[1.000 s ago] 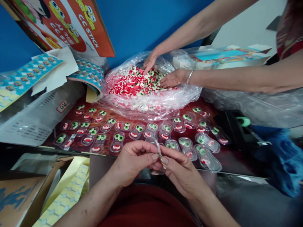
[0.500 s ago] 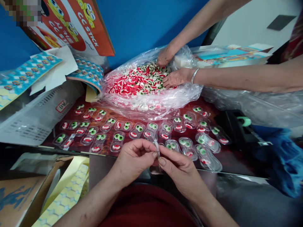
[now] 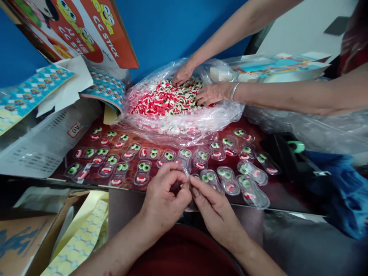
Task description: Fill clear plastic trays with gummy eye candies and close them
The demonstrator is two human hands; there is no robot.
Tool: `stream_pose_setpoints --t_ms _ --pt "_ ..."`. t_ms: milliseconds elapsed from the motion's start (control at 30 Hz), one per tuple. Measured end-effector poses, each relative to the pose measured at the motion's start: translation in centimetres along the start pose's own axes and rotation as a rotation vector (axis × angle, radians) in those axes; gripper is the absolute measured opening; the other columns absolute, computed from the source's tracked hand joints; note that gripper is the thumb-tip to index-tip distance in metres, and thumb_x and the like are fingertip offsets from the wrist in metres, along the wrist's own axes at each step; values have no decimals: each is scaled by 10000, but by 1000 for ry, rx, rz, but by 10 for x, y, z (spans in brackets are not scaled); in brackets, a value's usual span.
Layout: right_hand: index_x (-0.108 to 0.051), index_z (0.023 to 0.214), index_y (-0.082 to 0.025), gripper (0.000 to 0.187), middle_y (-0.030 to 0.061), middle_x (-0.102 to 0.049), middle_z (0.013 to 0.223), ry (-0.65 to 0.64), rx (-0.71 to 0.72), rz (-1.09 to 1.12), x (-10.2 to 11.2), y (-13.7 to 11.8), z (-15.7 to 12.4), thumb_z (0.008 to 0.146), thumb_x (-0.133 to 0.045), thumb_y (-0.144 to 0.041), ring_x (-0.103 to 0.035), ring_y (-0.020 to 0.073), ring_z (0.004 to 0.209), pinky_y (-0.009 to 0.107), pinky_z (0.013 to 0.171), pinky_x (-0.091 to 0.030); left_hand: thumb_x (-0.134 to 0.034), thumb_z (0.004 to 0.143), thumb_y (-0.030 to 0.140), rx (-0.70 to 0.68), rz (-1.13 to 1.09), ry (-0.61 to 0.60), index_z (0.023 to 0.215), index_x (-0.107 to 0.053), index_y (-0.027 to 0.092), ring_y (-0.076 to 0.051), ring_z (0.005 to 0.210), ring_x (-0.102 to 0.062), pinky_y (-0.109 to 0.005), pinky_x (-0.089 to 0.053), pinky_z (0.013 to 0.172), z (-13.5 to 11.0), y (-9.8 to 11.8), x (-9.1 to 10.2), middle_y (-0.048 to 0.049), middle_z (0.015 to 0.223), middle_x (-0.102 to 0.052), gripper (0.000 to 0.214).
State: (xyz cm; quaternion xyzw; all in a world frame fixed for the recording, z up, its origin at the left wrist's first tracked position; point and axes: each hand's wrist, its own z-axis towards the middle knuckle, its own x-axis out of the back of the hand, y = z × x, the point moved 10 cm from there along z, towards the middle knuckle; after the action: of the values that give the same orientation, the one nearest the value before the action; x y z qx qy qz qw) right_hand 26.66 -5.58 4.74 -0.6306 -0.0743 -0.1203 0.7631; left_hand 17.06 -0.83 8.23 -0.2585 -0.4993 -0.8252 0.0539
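My left hand [image 3: 169, 193] and my right hand [image 3: 211, 205] meet at the table's front edge, fingertips pinched on a thin clear plastic blister tray [image 3: 186, 173]. It stands edge-on, mostly hidden by the fingers, so its contents do not show. Several clear blister trays [image 3: 143, 172] lie in rows beyond, each with green-and-white eye pieces and a red-and-white mouth piece. The blister tray [image 3: 230, 181] to the right of my right hand lies among them. Behind the rows, an open clear bag [image 3: 184, 124] holds a heap of loose eye and mouth pieces [image 3: 163, 99].
A co-worker's two hands [image 3: 214, 94] reach into the bag from the right. At left stand a white basket [image 3: 37, 147] with printed strips [image 3: 37, 88] and an orange carton [image 3: 115, 38]. A black tape dispenser [image 3: 287, 153] and blue cloth [image 3: 342, 191] are at right.
My fingers have shifted their pinch on the clear tray, the left fingers curling more and rising slightly. The co-worker's farther hand has moved left over the loose pieces.
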Motion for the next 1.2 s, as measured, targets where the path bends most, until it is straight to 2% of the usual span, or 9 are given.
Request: stream_pose_setpoints --t_ms 133,233,367,500,667,933,1033,1100,1200 --pt "-527 1210 -252 344 23 -656 1047 10 -4 -22 2 0 1 897 -410 -174 -621 133 906 227 751 -523 -551 676 33 -145 113 19 724 -594 144 -153 919 -588 -261 -474 795 -3 13 -1 -79 997 -596 128" --pt "-547 1172 -267 328 3 -656 1028 15 -14 40 5 3 1 881 -440 -163 -618 118 886 217 772 -508 -549 682 31 -249 175 10 730 -596 131 -169 915 -591 -281 -487 800 -5 23 -4 -95 975 -609 120" --pt "-524 1199 -269 346 -2 -660 976 -64 -76 145 4 9 2 873 -465 -170 -615 101 796 226 766 -506 -545 707 37 -344 249 -14 750 -610 111 -193 945 -570 -321 -483 842 -10 33 -8 -121 1007 -602 107" --pt "-499 1218 -266 370 -20 -657 852 -107 -89 149 4 11 2 864 -468 -164 -599 88 709 229 744 -507 -535 727 43 -358 283 -72 748 -617 100 -205 954 -559 -343 -484 855 -11 35 -11 -129 1026 -594 102" --pt "-482 1192 -231 371 -47 -608 676 -35 -113 183 6 16 1 826 -489 -168 -604 99 674 220 656 -513 -531 734 54 -393 322 -106 762 -629 99 -227 979 -541 -377 -480 878 -14 41 -12 -124 1035 -596 111" --pt "-540 1058 -185 363 -34 -625 671 160 -335 333 6 31 -1 699 -516 -142 -575 83 580 179 542 -473 -550 708 63 -348 369 -20 740 -614 105 -242 956 -569 -390 -501 848 -19 35 -19 -143 1018 -615 84" --pt "-506 1161 -179 463 -40 -613 655 175 -365 352 6 28 -2 698 -511 -157 -561 82 580 182 549 -465 -527 699 35 -314 317 18 792 -607 112 -224 941 -595 -365 -515 827 -17 33 -13 -148 1010 -630 145" --pt "-403 1295 -187 591 -54 -594 637 168 -344 358 6 25 -3 713 -497 -160 -540 76 565 180 535 -449 -517 705 36 -293 246 -48 892 -592 118 -204 928 -608 -344 -521 819 -14 32 -14 -133 1001 -646 217" --pt "-306 1376 -212 667 -74 -545 597 134 -303 323 5 21 -3 734 -474 -146 -484 65 518 171 499 -416 -514 686 38 -231 126 -261 894 -578 154 -174 870 -622 -325 -523 809 -9 29 -24 -68 918 -670 247"
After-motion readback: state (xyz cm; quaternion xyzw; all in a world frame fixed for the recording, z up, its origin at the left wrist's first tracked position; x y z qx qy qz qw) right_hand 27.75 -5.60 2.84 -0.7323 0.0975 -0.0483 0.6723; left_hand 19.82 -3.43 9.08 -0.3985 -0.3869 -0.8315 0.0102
